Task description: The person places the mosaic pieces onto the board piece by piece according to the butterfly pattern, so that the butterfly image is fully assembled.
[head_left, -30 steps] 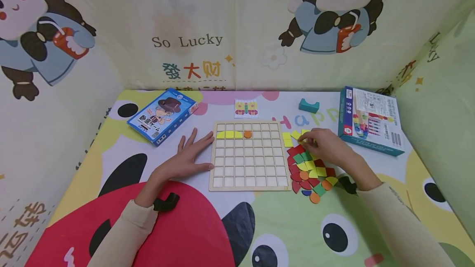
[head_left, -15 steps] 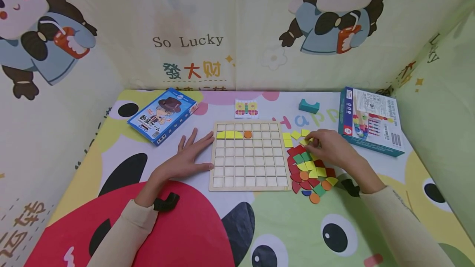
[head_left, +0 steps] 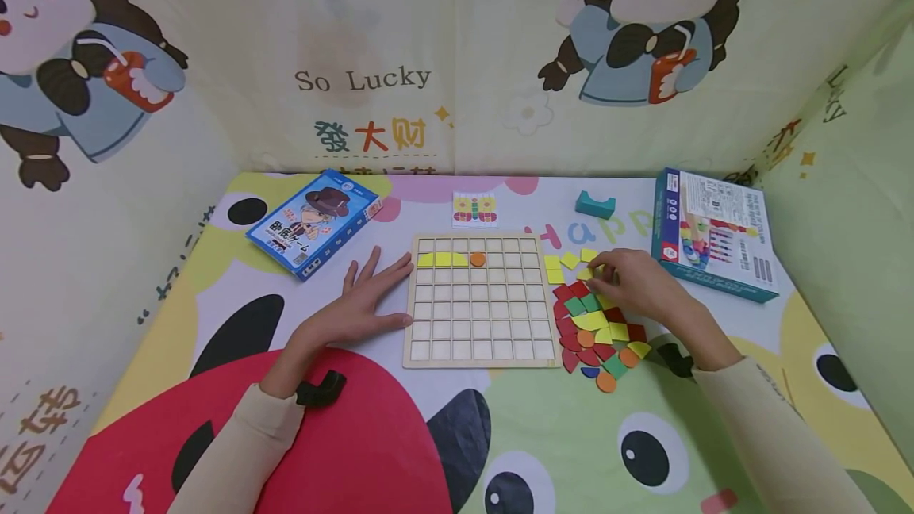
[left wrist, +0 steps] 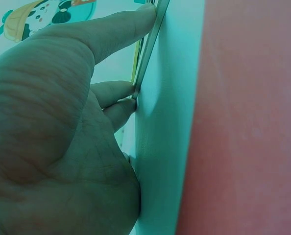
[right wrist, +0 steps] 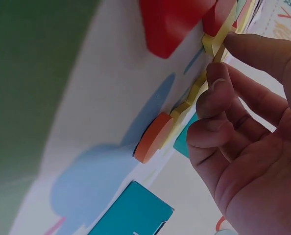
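In the head view, the person's left hand (head_left: 357, 309) lay with its fingers spread, gripping nothing, its fingertips and thumb tip against the left edge of the wooden grid board (head_left: 461, 311). On that board, in the second row from the far side, yellow pieces (head_left: 443, 260) filled the first three cells from the left, and an orange disc (head_left: 478, 259) sat in the fourth. The right hand (head_left: 634, 280) was bent over the far end of a pile of loose pieces (head_left: 602, 333) — red, green, yellow, orange and blue — just right of the board, its fingertips at a small yellow piece (head_left: 585, 274). Other yellow squares (head_left: 570, 260) lay near the board's right edge. Beyond the board were a butterfly card (head_left: 474, 210) and a teal block (head_left: 596, 205), with a blue box (head_left: 314, 224) to the left and a second box (head_left: 717, 232) to the right.

In the left wrist view, the palm and thumb stood large, and the outstretched fingertips met the thin edge of the board.

In the right wrist view, the thumb and index finger pinched the small yellow piece — the remaining fingers curled toward the palm — with red pieces (right wrist: 175, 24) close by.
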Tool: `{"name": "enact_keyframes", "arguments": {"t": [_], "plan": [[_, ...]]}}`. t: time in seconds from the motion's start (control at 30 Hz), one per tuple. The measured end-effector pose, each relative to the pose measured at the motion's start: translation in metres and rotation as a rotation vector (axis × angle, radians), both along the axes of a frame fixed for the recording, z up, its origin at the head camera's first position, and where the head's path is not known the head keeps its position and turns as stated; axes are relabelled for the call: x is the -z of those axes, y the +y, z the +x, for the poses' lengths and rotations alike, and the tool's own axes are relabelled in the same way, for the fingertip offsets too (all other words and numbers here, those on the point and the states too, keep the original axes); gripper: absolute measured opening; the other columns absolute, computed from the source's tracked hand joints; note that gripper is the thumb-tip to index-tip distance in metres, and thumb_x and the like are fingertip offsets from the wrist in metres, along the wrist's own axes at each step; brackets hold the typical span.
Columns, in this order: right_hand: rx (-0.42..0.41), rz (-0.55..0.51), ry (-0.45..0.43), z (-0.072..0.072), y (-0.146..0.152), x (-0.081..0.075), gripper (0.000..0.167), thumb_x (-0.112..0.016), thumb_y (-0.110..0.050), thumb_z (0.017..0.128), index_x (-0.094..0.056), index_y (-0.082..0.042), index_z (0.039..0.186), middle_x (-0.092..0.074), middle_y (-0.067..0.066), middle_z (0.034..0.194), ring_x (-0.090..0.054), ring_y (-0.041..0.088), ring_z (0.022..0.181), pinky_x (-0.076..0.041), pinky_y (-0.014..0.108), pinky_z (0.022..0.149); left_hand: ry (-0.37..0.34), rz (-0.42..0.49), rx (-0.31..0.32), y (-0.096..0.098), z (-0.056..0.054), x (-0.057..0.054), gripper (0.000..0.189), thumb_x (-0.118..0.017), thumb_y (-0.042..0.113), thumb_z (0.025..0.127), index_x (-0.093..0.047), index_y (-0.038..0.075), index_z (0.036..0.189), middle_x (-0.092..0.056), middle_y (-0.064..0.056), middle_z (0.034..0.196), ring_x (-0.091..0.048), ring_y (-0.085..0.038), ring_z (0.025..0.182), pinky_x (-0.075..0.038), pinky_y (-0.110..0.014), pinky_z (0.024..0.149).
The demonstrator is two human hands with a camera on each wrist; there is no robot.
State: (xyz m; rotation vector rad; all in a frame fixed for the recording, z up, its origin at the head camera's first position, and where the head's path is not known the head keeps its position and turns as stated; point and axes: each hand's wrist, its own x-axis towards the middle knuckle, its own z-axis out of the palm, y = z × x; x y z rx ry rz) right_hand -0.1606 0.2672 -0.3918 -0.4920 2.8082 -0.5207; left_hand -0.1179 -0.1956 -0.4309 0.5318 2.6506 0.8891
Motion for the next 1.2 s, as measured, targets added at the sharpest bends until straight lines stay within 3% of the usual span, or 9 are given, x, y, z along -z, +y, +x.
{"name": "enact_keyframes", "arguments": {"t": [0.33,0.53,0.77,0.87,0.97,1.0,1.13,1.2], "plan": [[0.012,0.018,0.01,-0.003,-0.01,-0.008,0.036,-0.077,-0.027,0.098,-0.074,-0.003,0.125,-0.073,0.007,0.096,-0.062,0.021,0.087,-0.053,0.028,0.072,-0.004,-0.004,-0.001,-0.001,0.0,0.001,0.098,-0.08,0.046,0.088,-0.028,0.025,0.169,-0.019,-0.002,0.18,0.013,-0.04,0.167,0.015,-0.071,0.129],[-0.046,-0.016,0.055,-0.012,-0.044,-0.015,0.032,-0.077,-0.023,0.097,-0.075,-0.003,0.123,-0.073,0.008,0.093,-0.061,0.02,0.082,-0.054,0.028,0.07,-0.002,-0.004,-0.002,-0.002,-0.001,0.0,0.097,-0.078,0.047,0.089,-0.029,0.025,0.169,-0.019,-0.001,0.18,0.014,-0.039,0.167,0.016,-0.071,0.128],[-0.115,-0.029,0.106,-0.021,-0.084,-0.011,0.029,-0.078,-0.023,0.097,-0.076,-0.004,0.12,-0.072,0.007,0.089,-0.061,0.019,0.079,-0.051,0.026,0.065,-0.001,0.005,0.002,-0.002,-0.001,0.0,0.096,-0.078,0.046,0.09,-0.029,0.025,0.169,-0.019,0.0,0.18,0.014,-0.039,0.167,0.016,-0.071,0.128],[-0.113,-0.021,0.101,-0.022,-0.098,-0.011,0.029,-0.078,-0.025,0.097,-0.076,-0.006,0.12,-0.072,0.006,0.088,-0.063,0.022,0.086,-0.055,0.033,0.071,-0.005,0.004,0.0,-0.001,0.0,0.0,0.097,-0.079,0.046,0.089,-0.028,0.025,0.169,-0.019,0.0,0.18,0.014,-0.038,0.167,0.016,-0.07,0.128],[-0.11,-0.003,0.092,-0.024,-0.11,-0.009,0.03,-0.078,-0.026,0.097,-0.077,-0.008,0.12,-0.072,0.005,0.088,-0.067,0.026,0.094,-0.059,0.045,0.094,-0.005,0.001,-0.001,-0.001,0.0,0.0,0.097,-0.079,0.046,0.089,-0.028,0.026,0.169,-0.018,0.0,0.18,0.015,-0.038,0.167,0.016,-0.07,0.128],[-0.107,0.003,0.086,-0.024,-0.113,-0.008,0.03,-0.077,-0.027,0.098,-0.077,-0.008,0.121,-0.072,0.005,0.088,-0.067,0.027,0.095,-0.058,0.047,0.096,-0.005,0.002,-0.001,-0.001,0.0,0.0,0.097,-0.079,0.046,0.089,-0.028,0.025,0.169,-0.019,0.0,0.18,0.015,-0.038,0.167,0.016,-0.07,0.128],[-0.098,0.019,0.071,-0.026,-0.124,-0.006,0.032,-0.078,-0.03,0.097,-0.077,-0.011,0.123,-0.071,0.005,0.093,-0.066,0.024,0.092,-0.058,0.048,0.097,-0.005,0.003,-0.001,0.0,0.0,0.0,0.097,-0.079,0.045,0.089,-0.029,0.025,0.169,-0.019,0.0,0.18,0.014,-0.039,0.167,0.016,-0.071,0.129],[-0.101,0.021,0.073,-0.027,-0.126,-0.005,0.032,-0.078,-0.031,0.097,-0.077,-0.012,0.122,-0.07,0.005,0.095,-0.062,0.022,0.085,-0.057,0.043,0.086,-0.005,0.005,-0.002,0.0,0.0,-0.001,0.097,-0.079,0.045,0.089,-0.029,0.025,0.169,-0.019,-0.001,0.18,0.014,-0.039,0.167,0.016,-0.07,0.129]]}}
